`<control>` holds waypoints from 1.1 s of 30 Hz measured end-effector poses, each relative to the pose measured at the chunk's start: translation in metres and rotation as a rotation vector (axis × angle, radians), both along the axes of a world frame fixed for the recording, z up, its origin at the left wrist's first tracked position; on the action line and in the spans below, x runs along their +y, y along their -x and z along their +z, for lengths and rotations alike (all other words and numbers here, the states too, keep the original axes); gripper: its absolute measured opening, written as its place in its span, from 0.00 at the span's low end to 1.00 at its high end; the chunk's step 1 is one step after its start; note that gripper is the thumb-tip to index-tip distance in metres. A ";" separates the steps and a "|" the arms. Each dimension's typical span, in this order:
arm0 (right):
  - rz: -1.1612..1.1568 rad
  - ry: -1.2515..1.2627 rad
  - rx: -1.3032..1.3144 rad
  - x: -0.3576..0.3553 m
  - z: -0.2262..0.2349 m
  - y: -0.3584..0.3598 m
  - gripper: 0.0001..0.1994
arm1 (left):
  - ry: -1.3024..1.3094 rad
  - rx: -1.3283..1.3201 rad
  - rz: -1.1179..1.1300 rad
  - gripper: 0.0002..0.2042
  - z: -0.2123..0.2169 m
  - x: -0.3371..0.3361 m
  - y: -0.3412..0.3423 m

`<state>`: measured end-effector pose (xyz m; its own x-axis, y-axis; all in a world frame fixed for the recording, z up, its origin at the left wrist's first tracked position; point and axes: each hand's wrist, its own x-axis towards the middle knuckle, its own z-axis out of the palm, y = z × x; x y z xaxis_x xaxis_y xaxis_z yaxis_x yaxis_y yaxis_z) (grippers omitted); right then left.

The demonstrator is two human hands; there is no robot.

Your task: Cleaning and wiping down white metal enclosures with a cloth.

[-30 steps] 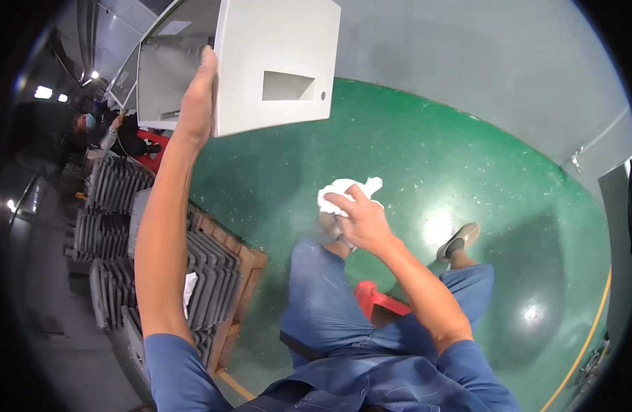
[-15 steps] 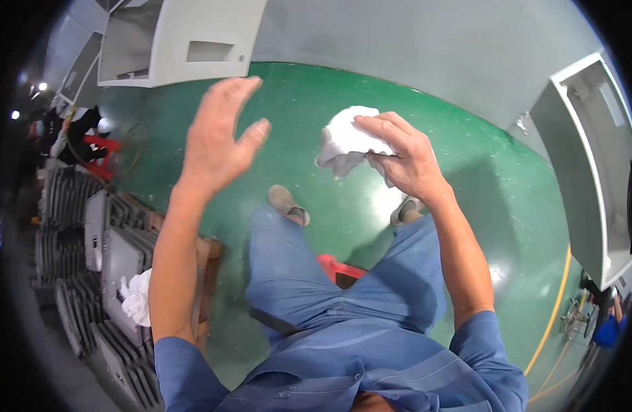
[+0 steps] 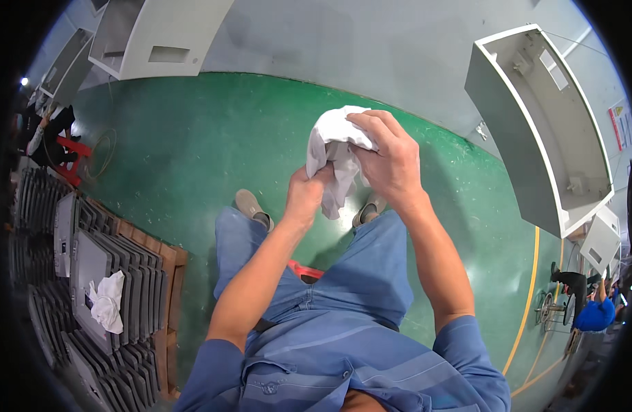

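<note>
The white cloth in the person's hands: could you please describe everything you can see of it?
The white cloth looks like soft, thin fabric, crumpled and bunched rather than folded. It is held in the air in front of the person, above the green floor. The right hand grips its upper part from above, fingers curled over it. The left hand pinches it from below. A loose end hangs down between the two hands. No stains are clear.
</note>
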<state>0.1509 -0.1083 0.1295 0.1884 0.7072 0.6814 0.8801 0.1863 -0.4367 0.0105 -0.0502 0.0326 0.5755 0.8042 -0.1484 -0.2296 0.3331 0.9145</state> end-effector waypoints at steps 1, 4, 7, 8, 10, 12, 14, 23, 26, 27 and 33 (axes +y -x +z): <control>-0.031 0.014 0.044 0.000 -0.003 0.005 0.22 | -0.026 0.036 0.005 0.17 -0.001 -0.006 -0.001; -0.123 0.026 0.081 0.003 -0.018 0.011 0.15 | -0.095 0.180 0.066 0.18 -0.001 -0.017 -0.002; -0.197 0.015 0.132 0.007 -0.030 0.025 0.14 | -0.137 0.371 0.220 0.20 0.003 -0.018 0.003; -0.208 -0.012 0.123 0.010 -0.033 0.031 0.13 | -0.145 0.376 0.254 0.19 -0.003 -0.015 0.008; -0.217 -0.050 0.115 0.018 -0.039 0.046 0.13 | -0.133 0.212 0.249 0.17 -0.013 -0.014 0.012; -0.240 -0.032 0.089 0.022 -0.046 0.062 0.15 | 0.030 0.022 0.193 0.18 -0.012 -0.014 0.016; -0.213 -0.008 0.019 0.021 -0.056 0.072 0.15 | 0.390 -0.264 0.139 0.23 -0.006 -0.013 0.023; -0.031 0.071 -0.120 -0.017 -0.079 0.090 0.22 | 0.414 -0.752 -0.176 0.29 -0.015 0.008 0.058; -0.019 0.100 -0.087 -0.021 -0.077 0.087 0.24 | 0.401 -0.803 -0.270 0.29 -0.020 0.005 0.062; -0.015 0.105 -0.088 -0.023 -0.077 0.087 0.24 | 0.394 -0.725 -0.240 0.29 -0.021 0.004 0.063; 0.155 0.379 0.153 -0.047 -0.069 0.080 0.20 | 0.240 -0.076 -0.056 0.24 -0.027 0.011 0.056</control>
<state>0.0705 -0.1551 0.0609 0.1391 0.9299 0.3405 0.7744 0.1122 -0.6227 -0.0453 -0.0391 0.0059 0.6348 0.7179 -0.2857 -0.2701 0.5526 0.7885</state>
